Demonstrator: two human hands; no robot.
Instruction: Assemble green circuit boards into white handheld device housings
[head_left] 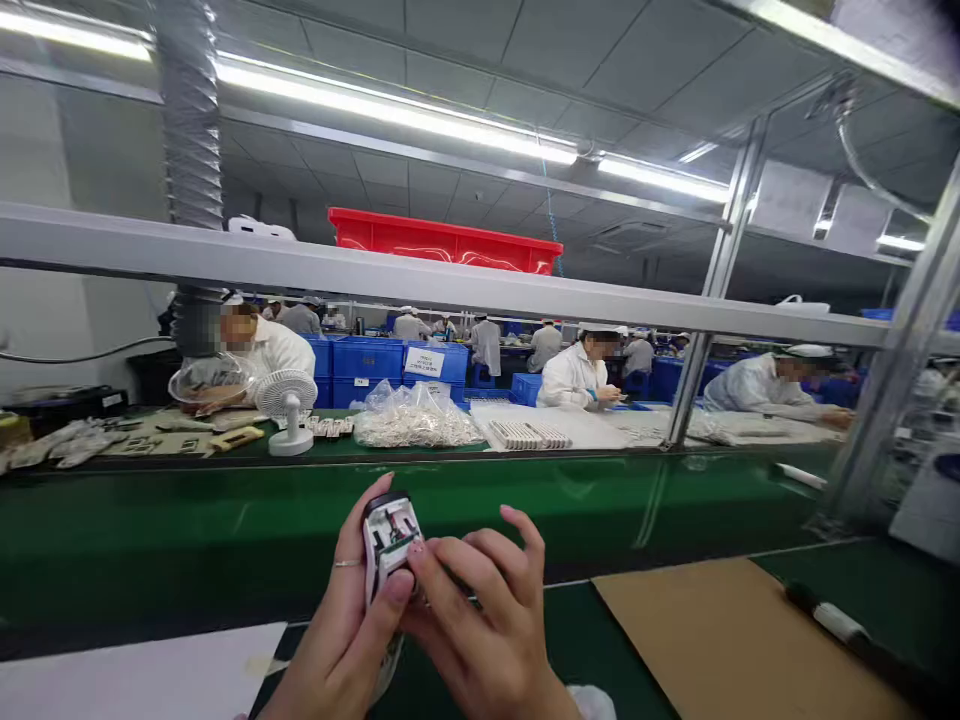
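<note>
A small white plastic device housing (393,532) with a black end and an opened top shows a circuit board and wires inside. My left hand (345,610) is wrapped round its lower and left sides, thumb across the front. Touching the near right part of the housing are the index finger and thumb of my right hand (480,600), its other fingers raised apart. Whether the right fingertips pinch a small part is hidden. Both hands are above the near edge of the green conveyor belt (210,530).
Behind the belt stand a white fan (288,410), a bag of small white parts (420,418) and a tray of parts (529,435). A brown board (750,640) and a marker-like white object (840,622) lie right. A red bin (442,243) sits overhead; co-workers sit opposite.
</note>
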